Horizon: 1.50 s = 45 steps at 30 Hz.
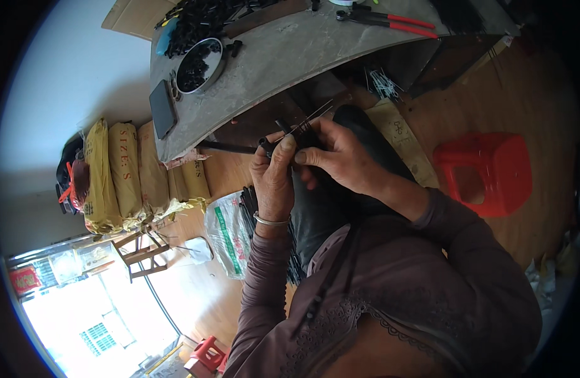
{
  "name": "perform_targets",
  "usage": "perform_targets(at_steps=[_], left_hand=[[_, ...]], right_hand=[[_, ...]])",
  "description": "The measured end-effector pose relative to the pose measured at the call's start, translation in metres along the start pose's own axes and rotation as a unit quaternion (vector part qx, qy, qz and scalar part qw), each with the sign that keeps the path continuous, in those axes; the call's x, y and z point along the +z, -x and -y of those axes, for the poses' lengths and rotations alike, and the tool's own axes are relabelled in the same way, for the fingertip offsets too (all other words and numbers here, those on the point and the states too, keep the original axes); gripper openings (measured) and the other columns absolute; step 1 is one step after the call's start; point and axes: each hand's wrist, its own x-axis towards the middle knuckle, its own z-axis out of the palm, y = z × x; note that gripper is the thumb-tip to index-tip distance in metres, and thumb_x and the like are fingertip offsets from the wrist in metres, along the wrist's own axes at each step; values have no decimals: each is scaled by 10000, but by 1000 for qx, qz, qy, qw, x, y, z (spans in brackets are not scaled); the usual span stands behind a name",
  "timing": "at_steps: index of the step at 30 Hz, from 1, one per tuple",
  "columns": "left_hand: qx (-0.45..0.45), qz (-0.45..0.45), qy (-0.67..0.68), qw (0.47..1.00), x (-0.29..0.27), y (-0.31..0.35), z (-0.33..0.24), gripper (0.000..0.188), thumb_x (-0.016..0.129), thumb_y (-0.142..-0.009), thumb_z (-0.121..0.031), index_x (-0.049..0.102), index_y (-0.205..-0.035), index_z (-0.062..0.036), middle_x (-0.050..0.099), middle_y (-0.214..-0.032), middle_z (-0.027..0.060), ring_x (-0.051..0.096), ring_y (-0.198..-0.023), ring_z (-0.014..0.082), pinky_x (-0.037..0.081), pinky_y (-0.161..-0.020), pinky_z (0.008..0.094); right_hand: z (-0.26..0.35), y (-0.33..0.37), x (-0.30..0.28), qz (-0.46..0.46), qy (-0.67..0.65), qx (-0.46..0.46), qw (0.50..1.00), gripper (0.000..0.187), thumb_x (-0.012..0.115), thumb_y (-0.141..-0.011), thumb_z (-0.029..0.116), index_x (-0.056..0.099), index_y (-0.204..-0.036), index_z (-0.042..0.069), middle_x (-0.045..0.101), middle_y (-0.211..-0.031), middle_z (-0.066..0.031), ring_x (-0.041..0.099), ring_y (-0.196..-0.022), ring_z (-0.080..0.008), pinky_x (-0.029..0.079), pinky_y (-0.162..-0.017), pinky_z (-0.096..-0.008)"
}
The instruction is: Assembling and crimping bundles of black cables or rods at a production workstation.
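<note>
Over my lap, close to the table's front edge, my two hands work together. My left hand (274, 171) is closed, its thumb pressed on a small black tubular piece (263, 144). Right beside it, my right hand (342, 159) is closed around several thin dark rods (318, 113), whose ends stick out past the fingers toward the table. The fingertips of both hands nearly meet, so where the rods and the black piece touch is hidden. A bracelet (271, 220) circles my left wrist.
On the grey table (265, 60) lie a round bowl of small black parts (222, 63), a heap of black pieces (205, 25), a dark phone (162, 109) and red-handled pliers (391, 23). A red stool (517, 170) stands right; sacks (123, 164) stand left.
</note>
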Motion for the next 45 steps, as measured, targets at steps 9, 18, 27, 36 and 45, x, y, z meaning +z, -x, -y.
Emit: perform_targets(at_steps=[9, 18, 27, 36, 45], left_hand=[[28, -119, 113, 986, -12, -53, -39, 649, 301, -1003, -540, 626, -1051, 20, 575, -792, 49, 535, -702, 138, 453, -671, 279], [-59, 136, -67, 987, -3, -63, -32, 398, 487, -996, -356, 588, -1133, 4, 579, -940, 41, 533, -888, 132, 417, -847, 261], [-17, 132, -15, 991, -9, -61, -29, 363, 560, -967, -239, 558, -1237, 3, 604, -929, 16, 584, -868, 127, 475, -828, 278], [6, 95, -11, 995, -7, -60, -27, 260, 648, -914, -190, 618, -1129, -48, 609, -908, -19, 569, -851, 90, 458, -787, 244], [-34, 136, 62, 988, -5, -69, -26, 176, 707, -872, -202, 651, -1007, -104, 582, -869, -62, 526, -793, 57, 434, -741, 213]], right_hand=[[4, -1, 5, -7, 45, 3, 999, 340, 621, -906, 80, 473, -1204, 10, 555, -775, -41, 546, -598, -103, 481, -518, -251], [3, -2, 5, -36, 96, 23, 994, 178, 587, -923, 110, 502, -1052, 23, 536, -709, -30, 527, -569, -96, 443, -493, -245], [2, -3, 6, -29, 81, 14, 996, 146, 579, -923, 133, 504, -1005, 37, 522, -668, -28, 518, -550, -100, 440, -501, -247], [1, -5, 8, -34, 73, 18, 997, 136, 574, -920, 121, 509, -1002, 35, 522, -655, -33, 516, -539, -110, 432, -493, -252], [-1, -8, 8, -43, 67, 13, 997, 154, 572, -915, 106, 526, -1033, 19, 524, -720, -39, 515, -547, -111, 429, -475, -255]])
